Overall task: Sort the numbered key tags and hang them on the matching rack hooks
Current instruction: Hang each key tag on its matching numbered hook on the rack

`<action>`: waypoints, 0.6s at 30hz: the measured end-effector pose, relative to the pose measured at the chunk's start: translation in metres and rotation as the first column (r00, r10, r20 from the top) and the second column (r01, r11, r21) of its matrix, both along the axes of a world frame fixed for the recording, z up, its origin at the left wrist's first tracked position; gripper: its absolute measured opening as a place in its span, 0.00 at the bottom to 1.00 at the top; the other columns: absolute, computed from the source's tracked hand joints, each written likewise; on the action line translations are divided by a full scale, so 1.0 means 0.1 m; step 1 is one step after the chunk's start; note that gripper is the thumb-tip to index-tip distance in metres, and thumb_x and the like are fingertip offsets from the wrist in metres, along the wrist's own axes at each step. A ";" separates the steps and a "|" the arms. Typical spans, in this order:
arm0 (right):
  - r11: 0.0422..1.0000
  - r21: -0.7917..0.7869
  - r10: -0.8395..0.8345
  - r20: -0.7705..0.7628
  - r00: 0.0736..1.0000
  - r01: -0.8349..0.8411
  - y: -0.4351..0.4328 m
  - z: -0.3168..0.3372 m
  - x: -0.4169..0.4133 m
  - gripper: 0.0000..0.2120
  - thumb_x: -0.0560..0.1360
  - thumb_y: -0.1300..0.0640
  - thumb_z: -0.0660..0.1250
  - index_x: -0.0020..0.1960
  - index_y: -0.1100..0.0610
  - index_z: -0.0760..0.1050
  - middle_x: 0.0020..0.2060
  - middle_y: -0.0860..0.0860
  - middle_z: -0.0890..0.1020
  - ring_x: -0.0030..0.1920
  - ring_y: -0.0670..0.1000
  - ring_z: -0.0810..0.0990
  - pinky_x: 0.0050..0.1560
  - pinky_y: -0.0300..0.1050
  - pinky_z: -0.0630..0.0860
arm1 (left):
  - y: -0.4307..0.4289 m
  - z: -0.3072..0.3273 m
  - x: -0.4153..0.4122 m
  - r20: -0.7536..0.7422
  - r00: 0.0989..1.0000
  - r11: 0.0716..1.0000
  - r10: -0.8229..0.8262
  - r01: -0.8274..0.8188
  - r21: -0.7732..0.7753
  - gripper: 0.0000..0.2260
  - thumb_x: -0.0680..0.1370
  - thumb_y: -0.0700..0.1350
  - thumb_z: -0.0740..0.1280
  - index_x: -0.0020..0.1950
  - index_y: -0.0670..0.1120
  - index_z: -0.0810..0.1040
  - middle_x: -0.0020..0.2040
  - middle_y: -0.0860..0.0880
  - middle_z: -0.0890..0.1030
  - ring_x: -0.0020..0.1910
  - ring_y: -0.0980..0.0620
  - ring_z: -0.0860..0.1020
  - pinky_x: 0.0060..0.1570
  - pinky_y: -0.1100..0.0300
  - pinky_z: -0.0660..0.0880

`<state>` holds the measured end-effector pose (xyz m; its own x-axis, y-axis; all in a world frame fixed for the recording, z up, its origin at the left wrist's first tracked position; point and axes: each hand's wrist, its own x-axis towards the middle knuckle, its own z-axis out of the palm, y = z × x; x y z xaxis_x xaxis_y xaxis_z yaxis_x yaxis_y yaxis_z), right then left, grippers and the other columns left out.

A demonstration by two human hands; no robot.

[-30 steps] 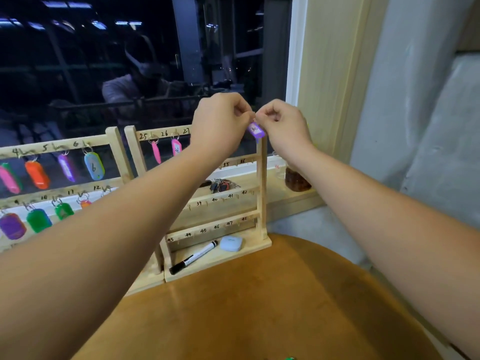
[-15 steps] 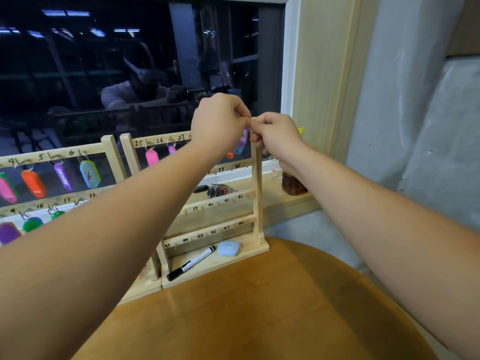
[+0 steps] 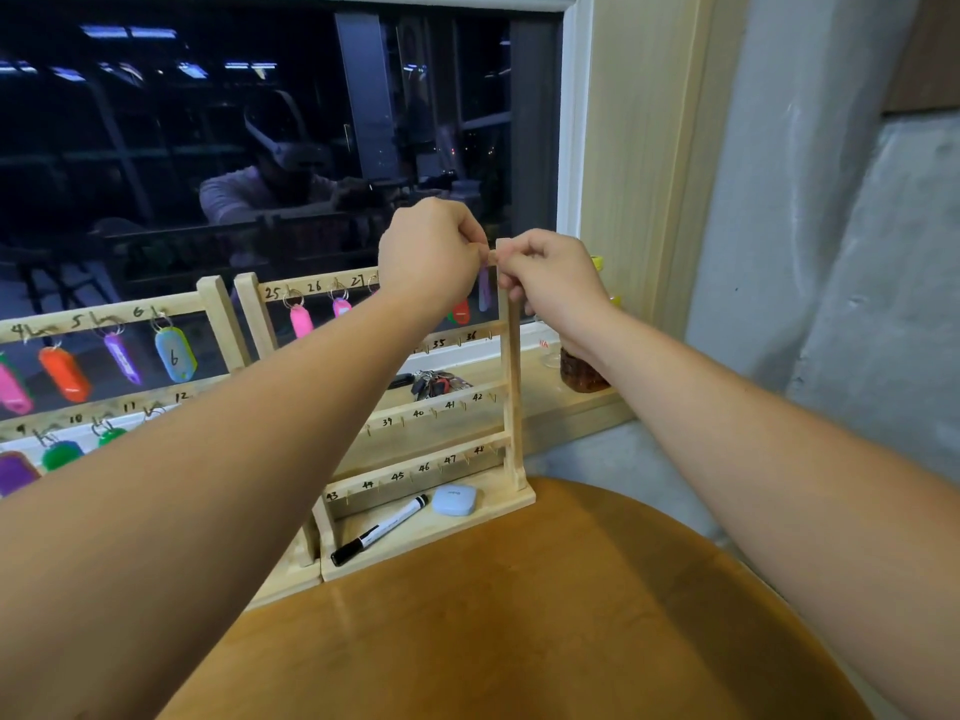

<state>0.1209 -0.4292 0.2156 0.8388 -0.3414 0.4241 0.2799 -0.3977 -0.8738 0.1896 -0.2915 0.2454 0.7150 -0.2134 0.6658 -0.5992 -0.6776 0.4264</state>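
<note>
We see purple tag (image 3: 484,289) hanging long-axis-down just under our pinch; left hand (image 3: 431,252), right hand (image 3: 551,277) equally near, both pinching its top (ring hidden) beside rack (image 3: 511,366) post.

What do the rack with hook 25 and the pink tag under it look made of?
The rack looks like pale bare wood: matte, faint grain, numbers handwritten straight on it. The pink tag seems smooth moulded plastic, judging by its even colour and sheen; its ring is probably thin metal wire.
</note>
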 end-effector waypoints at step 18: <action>0.993 -0.053 0.107 -0.011 0.994 -0.108 0.69 -1.03 -0.99 0.06 0.81 0.57 0.70 0.49 0.47 0.79 0.40 0.52 0.83 0.44 0.55 0.83 0.52 0.62 0.82 | 1.23 -0.81 -1.23 -0.012 0.990 0.990 -0.138 0.138 0.024 0.04 0.81 0.46 0.72 0.51 0.55 0.85 0.45 0.61 0.84 0.46 0.64 0.80 0.45 0.73 0.72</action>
